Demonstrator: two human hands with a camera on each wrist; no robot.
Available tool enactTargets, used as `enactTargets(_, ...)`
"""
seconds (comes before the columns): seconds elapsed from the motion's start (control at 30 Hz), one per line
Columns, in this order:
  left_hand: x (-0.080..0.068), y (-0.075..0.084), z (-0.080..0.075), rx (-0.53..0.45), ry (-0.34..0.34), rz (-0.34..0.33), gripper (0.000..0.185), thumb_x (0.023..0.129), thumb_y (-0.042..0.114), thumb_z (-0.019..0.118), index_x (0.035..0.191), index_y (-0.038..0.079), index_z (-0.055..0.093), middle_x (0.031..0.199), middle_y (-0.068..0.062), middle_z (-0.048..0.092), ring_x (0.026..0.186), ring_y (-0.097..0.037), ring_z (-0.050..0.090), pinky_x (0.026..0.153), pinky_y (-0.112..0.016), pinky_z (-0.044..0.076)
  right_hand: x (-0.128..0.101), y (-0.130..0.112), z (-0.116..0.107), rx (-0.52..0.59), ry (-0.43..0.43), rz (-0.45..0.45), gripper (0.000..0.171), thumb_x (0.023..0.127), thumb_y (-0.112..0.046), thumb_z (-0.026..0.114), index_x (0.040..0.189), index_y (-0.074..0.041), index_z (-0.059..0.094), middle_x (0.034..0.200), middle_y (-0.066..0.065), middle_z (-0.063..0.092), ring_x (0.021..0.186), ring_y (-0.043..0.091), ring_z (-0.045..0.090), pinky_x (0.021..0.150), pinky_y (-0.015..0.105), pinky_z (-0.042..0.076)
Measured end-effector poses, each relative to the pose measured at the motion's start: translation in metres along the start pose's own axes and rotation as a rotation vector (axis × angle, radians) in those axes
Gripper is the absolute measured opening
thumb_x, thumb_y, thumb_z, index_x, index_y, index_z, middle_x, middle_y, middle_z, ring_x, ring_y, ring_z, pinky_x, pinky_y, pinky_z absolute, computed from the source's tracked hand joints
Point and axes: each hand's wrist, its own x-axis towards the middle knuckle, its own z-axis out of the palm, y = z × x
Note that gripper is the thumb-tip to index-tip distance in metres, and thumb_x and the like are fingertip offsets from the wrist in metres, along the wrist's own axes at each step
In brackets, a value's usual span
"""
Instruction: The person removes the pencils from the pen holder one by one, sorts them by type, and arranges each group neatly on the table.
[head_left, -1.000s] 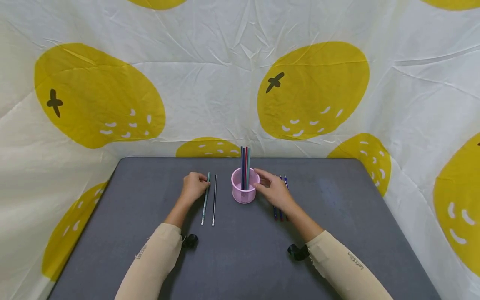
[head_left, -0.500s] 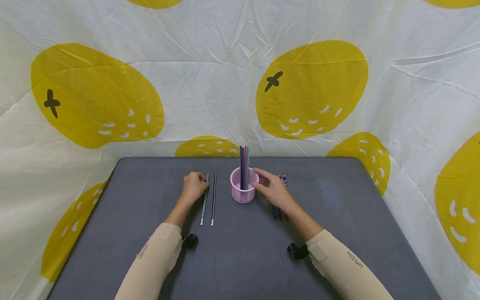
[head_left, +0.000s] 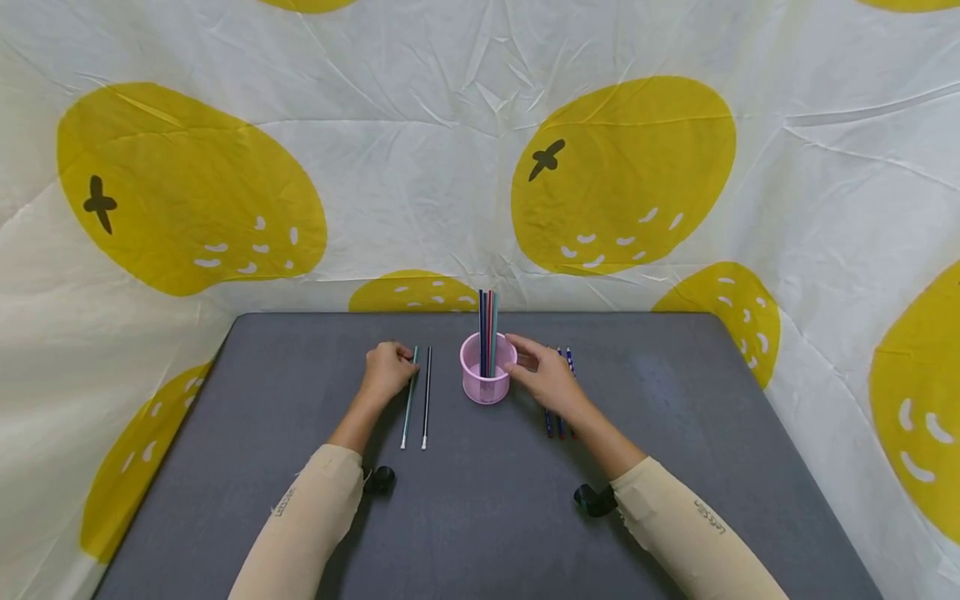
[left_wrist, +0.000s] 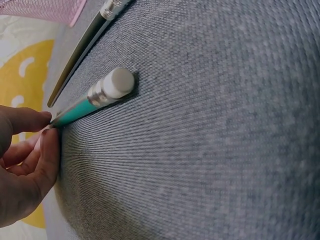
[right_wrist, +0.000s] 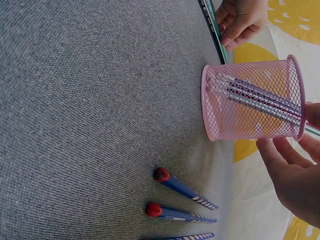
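Left hand [head_left: 387, 371] pinches upper end of teal eraser-tipped pencil [head_left: 408, 400] lying flat on grey fabric bench [head_left: 675, 433], beside black pencil [head_left: 427, 398]; right hand [head_left: 546, 377], fingers relaxed, rests against pink mesh cup [head_left: 487, 379]; nothing moved since second ago, pencil not lifted.

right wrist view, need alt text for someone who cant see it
A pink mesh cup stands on a grey table with pencils inside, and the right hand's fingers are beside its rim. Three blue pencils with red ends lie nearby; the left hand touches a teal pencil beyond.
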Motion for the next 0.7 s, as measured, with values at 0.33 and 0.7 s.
enactTargets(0.33, 0.002, -0.004, -0.002, -0.071, -0.022, -0.011, 0.019, 0.083, 0.011, 0.08, 0.096, -0.003, 0.075, 0.081, -0.013, 0.077, 0.056, -0.014, 0.068, 0.059, -0.029, 0.059, -0.001, -0.002, 0.001, 0.003, -0.006, 0.012, 0.052, 0.098, -0.011, 0.069, 0.148, -0.003, 0.054, 0.143, 0.02, 0.062, 0.124, 0.036, 0.066, 0.106, 0.048, 0.055)
enactTargets(0.7, 0.006, 0.025, -0.018, -0.142, 0.06, 0.14, 0.027, 0.089, 0.017, 0.079, 0.109, -0.001, 0.074, 0.092, -0.014, 0.074, 0.085, -0.028, 0.07, 0.079, -0.039, 0.058, 0.0, -0.001, 0.001, -0.006, -0.007, 0.005, 0.052, 0.099, -0.011, 0.069, 0.148, -0.004, 0.054, 0.144, 0.02, 0.061, 0.124, 0.037, 0.066, 0.105, 0.048, 0.055)
